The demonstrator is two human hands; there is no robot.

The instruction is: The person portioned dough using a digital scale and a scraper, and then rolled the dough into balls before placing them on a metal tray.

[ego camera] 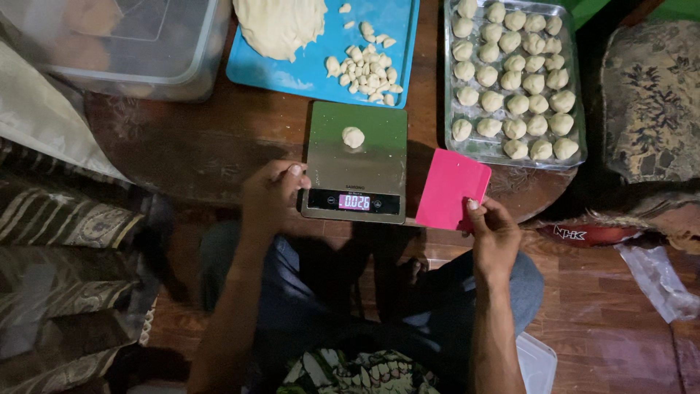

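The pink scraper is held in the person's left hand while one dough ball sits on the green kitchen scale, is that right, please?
Not quite: the head view shows the pink scraper in the right hand, not the left. The left hand rests at the scale's edge. One dough ball does sit on the green scale.

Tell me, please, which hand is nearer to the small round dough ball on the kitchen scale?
Left. The left hand rests at the scale's front-left corner, just below-left of the dough ball. The right hand holds a pink rectangular scraper further off to the scale's right.

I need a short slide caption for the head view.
Dough ball on kitchen scale; right hand holds pink scraper.
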